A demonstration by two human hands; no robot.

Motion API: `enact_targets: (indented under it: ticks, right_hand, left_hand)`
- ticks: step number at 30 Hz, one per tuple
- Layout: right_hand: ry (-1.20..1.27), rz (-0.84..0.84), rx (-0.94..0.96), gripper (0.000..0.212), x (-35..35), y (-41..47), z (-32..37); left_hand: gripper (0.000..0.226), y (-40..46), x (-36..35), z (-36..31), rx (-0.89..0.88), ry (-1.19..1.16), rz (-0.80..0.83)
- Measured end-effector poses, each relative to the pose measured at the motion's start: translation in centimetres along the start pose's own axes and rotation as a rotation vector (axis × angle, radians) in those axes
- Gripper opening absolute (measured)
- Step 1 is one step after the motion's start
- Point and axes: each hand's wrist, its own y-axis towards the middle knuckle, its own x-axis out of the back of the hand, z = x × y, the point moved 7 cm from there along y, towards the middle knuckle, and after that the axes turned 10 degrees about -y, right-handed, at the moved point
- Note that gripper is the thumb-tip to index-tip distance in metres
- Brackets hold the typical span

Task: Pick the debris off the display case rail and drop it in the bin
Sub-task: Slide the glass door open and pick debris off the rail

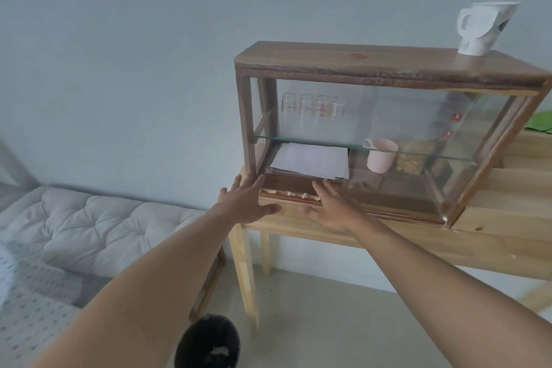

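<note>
Several pale bits of debris (294,193) lie in a row along the rail (286,199) at the case (388,69) front, bottom left. Going left to right: your left hand (248,203) is spread wide and empty, its fingertips at the case's left corner post, just left of the first bit. Then comes the row itself, a bit near the left end, one in the middle, another just beyond it. Your right hand (331,212) comes next, also wide and empty, its fingers lying over the rail at the right end of the row, perhaps covering a further bit; you cannot tell from here.

The row's long axis runs left to right along the rail, so the debris sits between your two hands. The left hand looks nearer the leftmost bit, the right hand nearer the bit just beside its fingers. Either can start, working inward.

The bin (209,343) stands on the floor below and to the left, near your left forearm, with something pale already inside. It lies on the left hand's side, so that hand likely has the shorter drop. The bits are small and sit in the rail's groove, so expect a fingertip pinch and not a scoop.
</note>
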Motion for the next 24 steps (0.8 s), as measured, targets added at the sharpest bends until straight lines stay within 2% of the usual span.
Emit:
enact_targets:
  ticks: [12,20,24]
  right_hand:
    - [0.041,-0.032,0.039,0.087,-2.0,5.1,2.1]
    - [0.137,-0.062,0.001,0.076,-3.0,7.8,4.5]
    - [0.178,-0.114,-0.028,0.067,-3.2,9.0,6.1]
  left_hand:
    - [0.096,4.1,-2.2,3.8,0.098,0.056,-0.042]
    - [0.079,6.1,-3.2,4.4,0.068,-0.017,-0.011]
    - [0.065,6.9,-3.4,4.6,0.035,-0.07,-0.075]
